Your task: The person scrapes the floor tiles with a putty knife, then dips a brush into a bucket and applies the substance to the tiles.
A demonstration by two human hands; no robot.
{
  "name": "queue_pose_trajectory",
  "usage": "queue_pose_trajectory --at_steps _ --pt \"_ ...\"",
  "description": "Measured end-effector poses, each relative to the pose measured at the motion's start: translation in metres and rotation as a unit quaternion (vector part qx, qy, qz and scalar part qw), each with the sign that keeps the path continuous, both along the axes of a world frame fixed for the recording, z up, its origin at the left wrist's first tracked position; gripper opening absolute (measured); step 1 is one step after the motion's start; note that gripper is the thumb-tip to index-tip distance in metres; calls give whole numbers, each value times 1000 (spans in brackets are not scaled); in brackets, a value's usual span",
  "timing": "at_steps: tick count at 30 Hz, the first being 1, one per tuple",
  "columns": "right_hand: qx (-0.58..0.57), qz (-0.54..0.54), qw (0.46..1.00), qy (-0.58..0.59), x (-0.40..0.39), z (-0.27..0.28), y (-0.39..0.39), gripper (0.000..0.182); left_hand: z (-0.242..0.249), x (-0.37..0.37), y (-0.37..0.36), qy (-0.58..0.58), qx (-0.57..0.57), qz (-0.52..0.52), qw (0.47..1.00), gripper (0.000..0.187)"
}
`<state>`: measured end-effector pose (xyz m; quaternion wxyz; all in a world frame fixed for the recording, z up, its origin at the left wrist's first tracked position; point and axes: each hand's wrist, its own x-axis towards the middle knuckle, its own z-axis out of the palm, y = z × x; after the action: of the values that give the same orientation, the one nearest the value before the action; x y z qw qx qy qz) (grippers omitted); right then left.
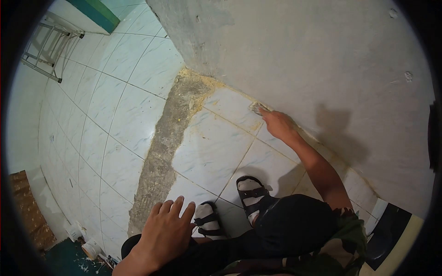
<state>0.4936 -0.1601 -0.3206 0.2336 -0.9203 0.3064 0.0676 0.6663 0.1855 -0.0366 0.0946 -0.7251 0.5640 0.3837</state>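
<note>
My right hand (278,124) reaches out to the foot of the grey wall (294,50). Its fingers are closed on a small scraper-like tool (256,108), whose end touches the white floor tiles (216,142) by the wall joint. Yellowish dust (214,84) lies along that joint. My left hand (168,227) rests over my left knee, palm down, fingers spread, with nothing in it. Beyond it runs a strip of bare rough concrete (161,142) between the tiles.
A metal ladder (46,46) stands at the upper left. Small white containers (91,249) and a green mat (69,260) are at the lower left, near a brown patterned sheet (30,207). A black panel (389,234) lies at the lower right. My sandalled feet are on the tiles.
</note>
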Motion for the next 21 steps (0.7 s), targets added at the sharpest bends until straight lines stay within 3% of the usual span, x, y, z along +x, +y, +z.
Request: queue_pose_trajectory --at_steps 9,15,21 --pt "51 21 998 -34 114 -18 0 42 3 -6 1 -13 7 3 1000 50" --pt "-3 12 999 -31 73 -26 6 43 5 -7 4 -16 -21 -5 1000 49" --pt "27 -30 999 -21 13 -18 -8 38 5 1 7 -8 0 10 1000 49"
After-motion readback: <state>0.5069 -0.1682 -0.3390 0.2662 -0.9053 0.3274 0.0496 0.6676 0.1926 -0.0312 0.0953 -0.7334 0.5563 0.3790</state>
